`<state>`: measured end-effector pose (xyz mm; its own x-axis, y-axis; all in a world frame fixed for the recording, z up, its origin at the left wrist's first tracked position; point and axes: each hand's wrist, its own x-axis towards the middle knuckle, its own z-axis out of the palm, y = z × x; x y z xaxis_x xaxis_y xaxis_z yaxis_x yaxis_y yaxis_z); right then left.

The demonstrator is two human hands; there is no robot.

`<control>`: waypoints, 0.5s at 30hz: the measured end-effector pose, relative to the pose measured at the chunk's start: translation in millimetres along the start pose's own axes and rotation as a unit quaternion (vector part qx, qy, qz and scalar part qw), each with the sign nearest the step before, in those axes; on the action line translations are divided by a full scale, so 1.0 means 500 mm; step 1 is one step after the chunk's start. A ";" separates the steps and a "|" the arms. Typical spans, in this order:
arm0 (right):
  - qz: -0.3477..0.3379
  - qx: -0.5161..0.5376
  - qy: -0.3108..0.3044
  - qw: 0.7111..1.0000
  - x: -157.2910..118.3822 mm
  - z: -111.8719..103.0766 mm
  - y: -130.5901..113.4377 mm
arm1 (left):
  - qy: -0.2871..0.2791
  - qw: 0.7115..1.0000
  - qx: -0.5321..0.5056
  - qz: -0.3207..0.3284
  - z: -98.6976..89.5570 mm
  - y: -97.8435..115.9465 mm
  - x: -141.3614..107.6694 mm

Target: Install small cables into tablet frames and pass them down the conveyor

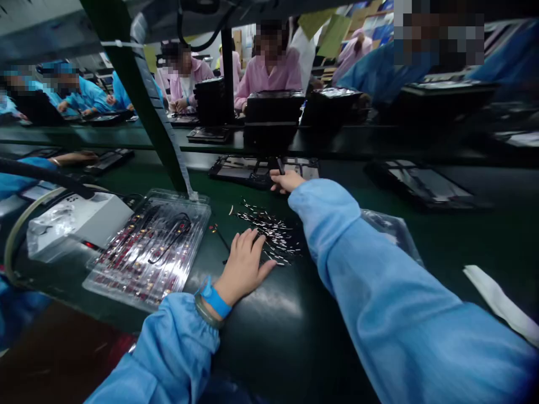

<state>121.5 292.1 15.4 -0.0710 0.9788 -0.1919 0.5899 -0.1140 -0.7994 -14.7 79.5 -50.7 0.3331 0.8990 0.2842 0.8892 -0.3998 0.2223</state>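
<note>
My left hand (243, 264), with a blue band at the wrist, lies palm down with its fingers apart at the near left edge of a scattered pile of small dark and silvery pieces (275, 233). Beyond the pile, my right hand (287, 180) reaches out with bent fingers to the front edge of a flat black tray-like unit (240, 168). Its fingertips are pressed around a small dark piece at that edge, too small to name. A thin dark cable (219, 235) with a coppery end lies left of my left hand.
Left of me, a clear plastic tray (191, 224) holds many small reddish parts, beside a white box (105, 216). A green post (155, 112) slants down behind it. Another black unit (425, 182) and a white strip (501, 297) lie right. Several people sit across the raised shelf (337, 140).
</note>
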 end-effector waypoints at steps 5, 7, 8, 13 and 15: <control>0.004 -0.008 0.000 1.000 -0.017 -0.038 0.011 | 0.000 1.000 -0.015 0.007 0.008 0.002 0.010; 0.011 -0.014 0.002 1.000 -0.017 -0.031 0.015 | 0.002 1.000 -0.017 0.008 0.011 0.010 0.018; 0.013 -0.014 0.004 1.000 -0.015 -0.023 0.015 | 0.002 1.000 -0.015 0.009 0.013 0.015 0.022; -0.018 0.001 0.016 1.000 -0.008 0.048 -0.019 | -0.006 1.000 0.003 0.006 0.018 0.035 0.035; -0.043 0.006 0.004 0.999 -0.009 0.074 -0.043 | -0.006 1.000 0.011 0.003 0.021 0.032 0.035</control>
<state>79.3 283.7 12.4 -0.1152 0.9864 -0.1174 0.5719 -0.0307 -0.8197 8.7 90.6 -51.8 0.3415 0.8988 0.2750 0.8939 -0.4010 0.2004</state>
